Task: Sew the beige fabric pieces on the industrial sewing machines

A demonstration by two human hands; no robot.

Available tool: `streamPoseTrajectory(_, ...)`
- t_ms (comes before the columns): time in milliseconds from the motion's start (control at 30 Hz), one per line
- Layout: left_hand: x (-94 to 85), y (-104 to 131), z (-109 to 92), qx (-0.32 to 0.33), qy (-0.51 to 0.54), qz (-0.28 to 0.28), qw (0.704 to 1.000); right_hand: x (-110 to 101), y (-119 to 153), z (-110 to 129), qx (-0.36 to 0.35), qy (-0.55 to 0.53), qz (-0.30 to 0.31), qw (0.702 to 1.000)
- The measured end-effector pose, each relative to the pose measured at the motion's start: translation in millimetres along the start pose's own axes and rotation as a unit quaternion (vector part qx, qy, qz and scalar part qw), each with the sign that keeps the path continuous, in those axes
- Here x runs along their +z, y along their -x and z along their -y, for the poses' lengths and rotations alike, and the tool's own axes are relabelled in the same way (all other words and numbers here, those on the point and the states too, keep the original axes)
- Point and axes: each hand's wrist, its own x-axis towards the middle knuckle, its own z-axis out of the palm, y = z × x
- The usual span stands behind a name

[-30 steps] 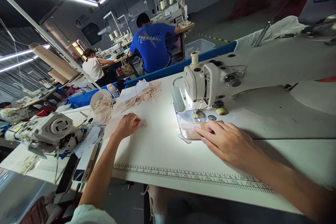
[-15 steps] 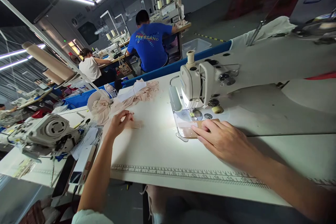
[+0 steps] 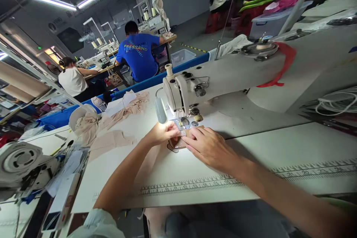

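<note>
Under the lit needle area of a white sewing machine (image 3: 173, 95) lies a small tan flat piece (image 3: 180, 142) with a shiny surface. My left hand (image 3: 163, 133) is at its left edge, thumb and fingertips pinched on a small pale strip (image 3: 182, 133) just in front of the presser foot. From the right, my right hand (image 3: 210, 147) presses the tan piece down with curled fingers. Its thumb side is partly hidden. Both hands nearly meet, and the fingers cover much of the piece.
Beige cut fabric (image 3: 111, 140) lies flat at left, near a bunched fabric heap (image 3: 87, 128) and white paper (image 3: 122, 103). A printed ruler (image 3: 192, 185) runs along the table's front edge. Another machine (image 3: 23, 161) stands at far left. Co-workers sit beyond the blue trough (image 3: 131, 88).
My left hand has moved right, from the bare tabletop to the tan piece by the needle. My right hand stays on the piece. The view has turned to the right.
</note>
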Motion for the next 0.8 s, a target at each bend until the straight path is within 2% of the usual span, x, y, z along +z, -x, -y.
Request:
streamPoseTrajectory(100,5.7,-14,13,-0.022,-0.017,-0.028,0.999,-1,0,1,0.002,0.0,0.012,1.0)
streamPoseTrajectory(267,10.2,-16,17,-0.029,-0.07,-0.059,0.995,-1,0,2,0.008,-0.005,0.019,1.0)
streamPoseTrajectory(800,9.9,-16,15,-0.04,-0.053,-0.05,0.997,1,11,-7,0.053,-0.054,-0.007,0.997)
